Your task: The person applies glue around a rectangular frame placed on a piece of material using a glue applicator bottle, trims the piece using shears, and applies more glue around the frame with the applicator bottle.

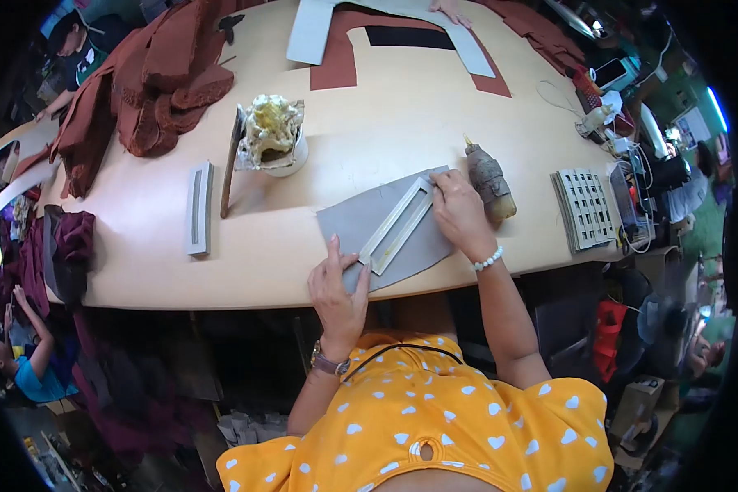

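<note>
A pale rectangular frame (392,220) with a long slot lies slantwise on a grey piece of fabric (344,217) near the table's front edge. My left hand (336,291) has its thumb and fingers closed at the frame's lower end, with one finger pointing up. At the upper end, my right hand (459,209) grips the frame, fingertips bent over its corner. Just right of that hand lies a wrapped bottle (490,180) with a thin nozzle. Part of each frame end is covered by my fingers.
A glue-crusted pot (275,135) stands beside a dark stick (231,164); left of them is a slotted grey block (199,209). Slotted plates (582,209) lie at right. Red-brown fabric (152,82) is heaped far left. Another person's hand (451,10) touches a white pattern (310,37).
</note>
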A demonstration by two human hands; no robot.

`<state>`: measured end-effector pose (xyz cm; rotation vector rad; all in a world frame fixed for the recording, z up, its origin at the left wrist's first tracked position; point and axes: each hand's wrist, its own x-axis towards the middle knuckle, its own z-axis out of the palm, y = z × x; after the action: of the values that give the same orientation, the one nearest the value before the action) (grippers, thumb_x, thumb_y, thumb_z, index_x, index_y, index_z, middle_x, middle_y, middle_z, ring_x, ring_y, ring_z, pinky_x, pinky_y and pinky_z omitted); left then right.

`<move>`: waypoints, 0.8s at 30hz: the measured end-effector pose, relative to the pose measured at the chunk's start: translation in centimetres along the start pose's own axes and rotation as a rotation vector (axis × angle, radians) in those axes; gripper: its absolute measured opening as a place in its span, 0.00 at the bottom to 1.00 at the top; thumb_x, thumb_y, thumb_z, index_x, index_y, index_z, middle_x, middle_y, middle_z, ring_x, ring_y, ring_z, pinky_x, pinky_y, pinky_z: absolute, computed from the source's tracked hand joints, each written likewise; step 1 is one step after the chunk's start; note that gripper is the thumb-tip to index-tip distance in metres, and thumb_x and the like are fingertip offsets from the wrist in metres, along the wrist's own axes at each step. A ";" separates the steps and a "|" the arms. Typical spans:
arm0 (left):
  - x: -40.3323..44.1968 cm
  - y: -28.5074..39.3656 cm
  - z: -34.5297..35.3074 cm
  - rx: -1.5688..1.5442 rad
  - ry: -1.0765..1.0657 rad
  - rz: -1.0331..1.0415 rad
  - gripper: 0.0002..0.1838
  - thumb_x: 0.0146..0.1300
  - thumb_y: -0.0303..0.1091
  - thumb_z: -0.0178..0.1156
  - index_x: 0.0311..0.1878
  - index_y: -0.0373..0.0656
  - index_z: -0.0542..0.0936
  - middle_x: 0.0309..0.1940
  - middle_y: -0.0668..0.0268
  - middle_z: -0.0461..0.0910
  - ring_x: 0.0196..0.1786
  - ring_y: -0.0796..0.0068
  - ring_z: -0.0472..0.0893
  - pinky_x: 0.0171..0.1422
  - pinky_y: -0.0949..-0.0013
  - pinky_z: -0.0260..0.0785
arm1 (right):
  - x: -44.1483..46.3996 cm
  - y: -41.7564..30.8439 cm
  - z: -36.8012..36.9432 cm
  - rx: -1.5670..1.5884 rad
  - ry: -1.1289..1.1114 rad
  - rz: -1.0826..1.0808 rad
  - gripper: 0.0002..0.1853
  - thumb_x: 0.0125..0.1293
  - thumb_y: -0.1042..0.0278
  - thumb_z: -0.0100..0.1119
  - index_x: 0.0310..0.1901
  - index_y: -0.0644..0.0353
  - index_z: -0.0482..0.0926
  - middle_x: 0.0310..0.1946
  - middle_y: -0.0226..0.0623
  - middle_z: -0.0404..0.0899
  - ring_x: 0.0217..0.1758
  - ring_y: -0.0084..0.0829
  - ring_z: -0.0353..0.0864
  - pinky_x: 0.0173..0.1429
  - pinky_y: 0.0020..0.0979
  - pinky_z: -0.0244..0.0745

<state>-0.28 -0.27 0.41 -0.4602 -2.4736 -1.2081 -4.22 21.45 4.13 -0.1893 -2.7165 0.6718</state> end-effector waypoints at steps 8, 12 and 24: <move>0.1 0.2 -0.2 -0.016 0.001 0.018 0.33 0.51 0.27 0.63 0.62 0.36 0.64 0.36 0.63 0.80 0.42 0.63 0.75 0.51 0.61 0.62 | 0.0 -0.9 -0.6 0.048 -0.099 0.068 0.13 0.59 0.72 0.45 0.41 0.64 0.79 0.41 0.47 0.74 0.45 0.46 0.75 0.51 0.41 0.69; 0.0 0.0 0.0 -0.014 0.018 0.037 0.33 0.52 0.27 0.63 0.62 0.36 0.64 0.36 0.64 0.80 0.42 0.63 0.75 0.51 0.61 0.62 | 0.7 -0.8 -0.4 -0.002 -0.070 0.128 0.14 0.58 0.70 0.45 0.40 0.63 0.79 0.42 0.47 0.75 0.46 0.46 0.75 0.53 0.41 0.68; 0.1 0.1 -0.1 -0.019 0.010 0.024 0.31 0.52 0.28 0.63 0.61 0.37 0.66 0.35 0.64 0.81 0.42 0.64 0.75 0.52 0.62 0.62 | 0.7 -1.1 -1.1 0.032 -0.094 0.172 0.15 0.57 0.67 0.46 0.40 0.60 0.81 0.44 0.45 0.76 0.46 0.47 0.76 0.54 0.40 0.69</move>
<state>-0.34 -0.27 0.58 -0.4864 -2.4428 -1.2231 -4.53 21.12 5.74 -0.3976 -2.7991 0.7895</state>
